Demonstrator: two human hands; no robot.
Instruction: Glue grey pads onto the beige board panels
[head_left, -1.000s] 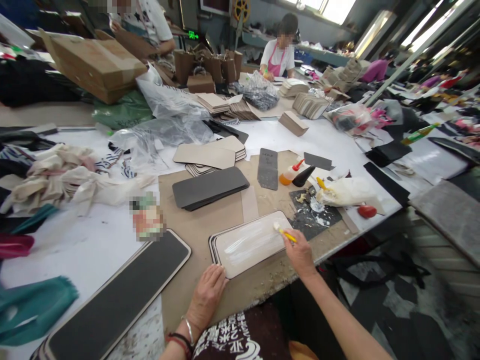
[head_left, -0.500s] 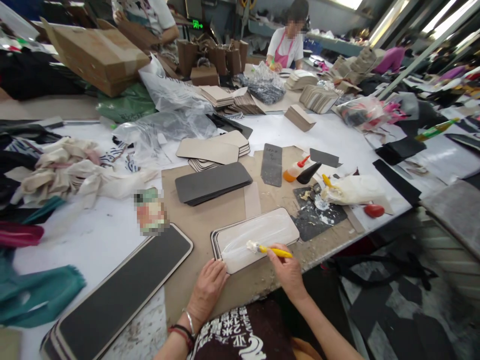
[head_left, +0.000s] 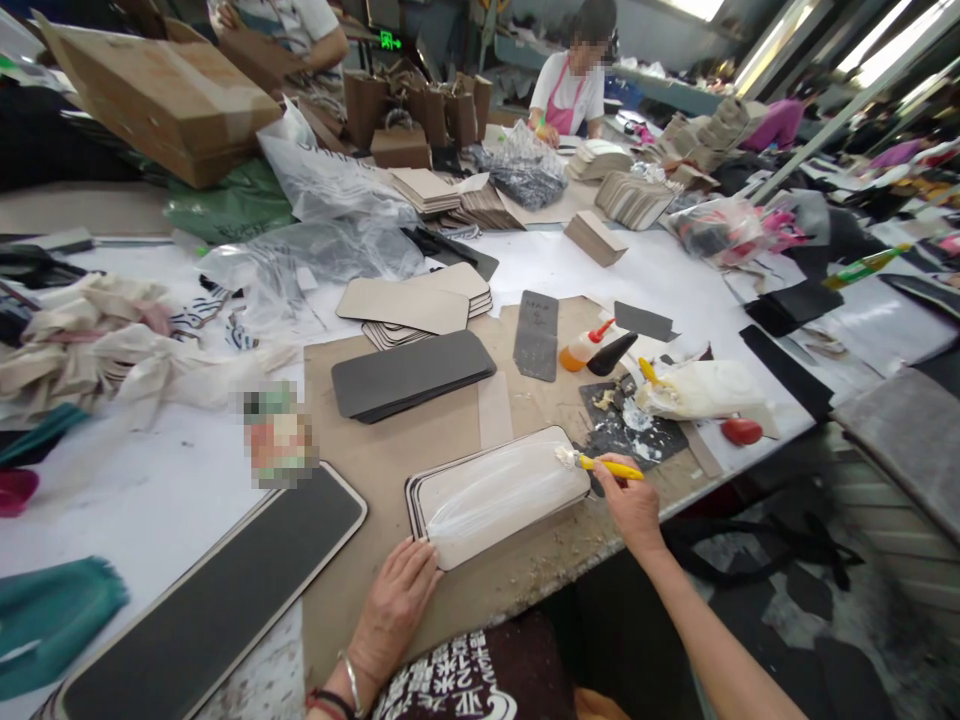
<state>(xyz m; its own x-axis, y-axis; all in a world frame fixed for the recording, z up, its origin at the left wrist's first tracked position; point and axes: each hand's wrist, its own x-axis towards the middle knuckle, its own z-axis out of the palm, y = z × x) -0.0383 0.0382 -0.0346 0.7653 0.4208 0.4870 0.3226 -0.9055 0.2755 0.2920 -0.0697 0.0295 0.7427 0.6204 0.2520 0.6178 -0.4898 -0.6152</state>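
My right hand [head_left: 632, 503] grips a yellow-handled brush [head_left: 611, 467]. Its bristles, coated in whitish paste, touch the right end of the top beige panel [head_left: 502, 500] in a small stack. White wet streaks run along that panel. My left hand [head_left: 400, 590] lies flat, fingertips on the panel's lower left corner, and holds nothing. Behind the stack are dark grey panels [head_left: 414, 372] and beige panels [head_left: 409, 303]. A dark sheet smeared with white paste [head_left: 637, 422] lies to the right, beside a white paste container [head_left: 705, 388] with another yellow handle in it.
Long dark panels with beige borders [head_left: 225, 600] lie at the lower left. An orange glue bottle [head_left: 581, 350] and a red object [head_left: 741, 431] sit to the right. Cloth strips [head_left: 112, 330] cover the left. Across the table a person in a pink apron [head_left: 566, 95] works.
My right hand has moved the brush right along the panel to its far end. My left hand stays at the panel's corner. The whole view has shifted slightly.
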